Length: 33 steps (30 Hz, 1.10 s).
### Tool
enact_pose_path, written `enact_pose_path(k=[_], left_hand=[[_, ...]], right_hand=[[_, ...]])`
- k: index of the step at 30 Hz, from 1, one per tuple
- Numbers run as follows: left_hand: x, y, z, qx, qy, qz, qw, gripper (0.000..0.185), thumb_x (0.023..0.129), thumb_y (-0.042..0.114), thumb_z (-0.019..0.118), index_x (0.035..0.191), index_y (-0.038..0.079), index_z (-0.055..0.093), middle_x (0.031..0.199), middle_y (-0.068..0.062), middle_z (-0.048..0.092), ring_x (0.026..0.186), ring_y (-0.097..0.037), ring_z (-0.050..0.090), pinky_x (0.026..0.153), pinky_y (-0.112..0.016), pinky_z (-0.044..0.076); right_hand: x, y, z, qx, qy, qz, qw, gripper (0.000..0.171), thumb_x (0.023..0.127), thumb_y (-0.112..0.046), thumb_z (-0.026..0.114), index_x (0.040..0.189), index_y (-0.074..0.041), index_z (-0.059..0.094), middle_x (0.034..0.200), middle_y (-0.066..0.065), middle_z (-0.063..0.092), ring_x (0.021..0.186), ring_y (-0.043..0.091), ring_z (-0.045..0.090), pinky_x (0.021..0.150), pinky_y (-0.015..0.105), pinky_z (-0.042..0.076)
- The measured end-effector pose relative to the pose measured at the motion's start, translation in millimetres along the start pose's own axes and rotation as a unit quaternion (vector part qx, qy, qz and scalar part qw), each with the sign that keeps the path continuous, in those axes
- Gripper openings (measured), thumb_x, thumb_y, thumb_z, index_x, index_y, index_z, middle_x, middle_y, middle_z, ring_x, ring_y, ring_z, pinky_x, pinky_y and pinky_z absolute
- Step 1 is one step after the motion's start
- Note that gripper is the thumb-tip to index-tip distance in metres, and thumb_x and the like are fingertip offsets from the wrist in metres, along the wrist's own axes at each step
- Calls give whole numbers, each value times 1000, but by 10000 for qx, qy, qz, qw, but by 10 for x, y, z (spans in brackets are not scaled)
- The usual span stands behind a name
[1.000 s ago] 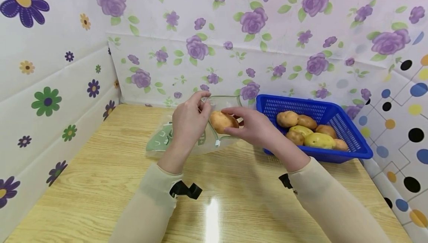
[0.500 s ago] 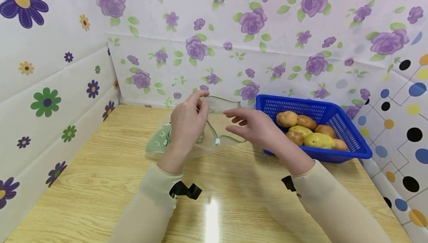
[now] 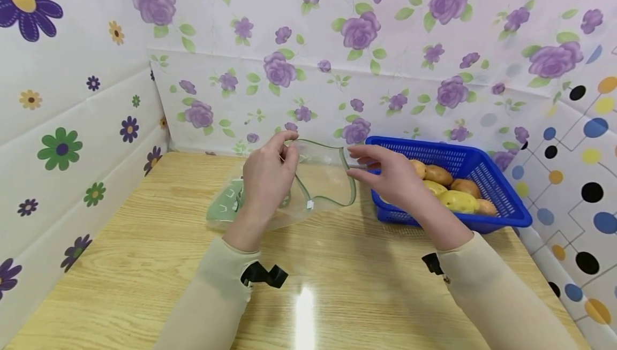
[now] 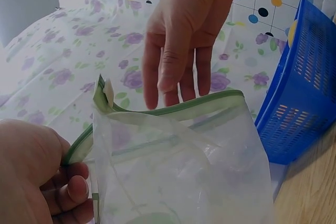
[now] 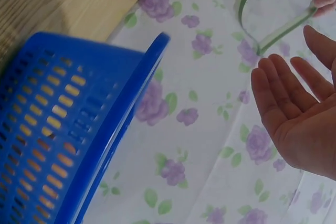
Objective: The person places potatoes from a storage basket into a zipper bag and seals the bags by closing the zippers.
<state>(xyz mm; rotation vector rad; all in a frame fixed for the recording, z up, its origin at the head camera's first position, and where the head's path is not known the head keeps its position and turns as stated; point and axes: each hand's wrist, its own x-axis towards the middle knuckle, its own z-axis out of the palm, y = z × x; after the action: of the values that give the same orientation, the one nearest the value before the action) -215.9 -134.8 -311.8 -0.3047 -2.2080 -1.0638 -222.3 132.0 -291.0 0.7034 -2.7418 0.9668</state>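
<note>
The left hand point(image 3: 267, 170), left of centre in the head view, pinches the green edge of the clear bag point(image 3: 223, 208); the left wrist view shows thumb and fingers curled on that edge at lower left. The right hand point(image 3: 392, 173), right of centre, holds nothing, its thumb and fingers apart, tips just beside the far end of the bag's mouth; whether they touch it I cannot tell. The bag lies on the worktop point(image 3: 299, 264), mouth gaping rightward, a small white tag point(image 3: 310, 205) at the near edge. Behind the right hand, at right of the frame, the blue basket point(image 3: 482, 224) holds several potatoes point(image 3: 458, 201).

To do this well, I would keep the left pinch firm and steady so the mouth stays wide, and keep the right fingertips clear of the thin edge so it does not snag or fold.

Against the frame from a second ago, the right hand no longer holds a potato at the mouth; it has moved right, towards the basket, while the left keeps its place.
</note>
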Motion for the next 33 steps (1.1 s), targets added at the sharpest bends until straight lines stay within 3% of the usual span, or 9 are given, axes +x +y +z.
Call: enact_pose_path(k=[9, 16, 26, 33], left_hand=[[4, -3, 7, -4, 17, 30, 10000, 30, 106, 10, 58, 128, 7, 79, 67, 0, 61, 48, -15, 42, 47, -33, 30], [-7, 13, -1, 0, -11, 4, 10000, 30, 107, 11, 57, 128, 7, 78, 67, 0, 60, 49, -16, 43, 48, -33, 30], [-8, 10, 1, 33, -8, 19, 10000, 29, 107, 11, 58, 128, 7, 78, 67, 0, 62, 49, -16, 44, 48, -34, 30], [-10, 13, 9, -17, -36, -9, 10000, 30, 107, 11, 58, 128, 7, 78, 68, 0, 62, 49, -16, 44, 48, -34, 31]], right_hand=[[-74, 227, -176, -380, -17, 394, 9985, 64, 106, -34, 77, 163, -16, 56, 163, 13, 55, 143, 43, 57, 111, 62, 50], [-136, 419, -305, -651, -9, 647, 9958, 71, 106, -41, 75, 168, -18, 49, 171, 15, 45, 158, 45, 38, 121, 69, 35], [-197, 746, -368, -807, 277, 627, 9944, 71, 105, -33, 78, 167, -12, 49, 175, 17, 37, 161, 50, 26, 121, 77, 26], [-214, 946, -381, -895, 338, 835, 9919, 78, 105, -37, 78, 170, -11, 43, 177, 20, 31, 161, 54, 22, 119, 81, 24]])
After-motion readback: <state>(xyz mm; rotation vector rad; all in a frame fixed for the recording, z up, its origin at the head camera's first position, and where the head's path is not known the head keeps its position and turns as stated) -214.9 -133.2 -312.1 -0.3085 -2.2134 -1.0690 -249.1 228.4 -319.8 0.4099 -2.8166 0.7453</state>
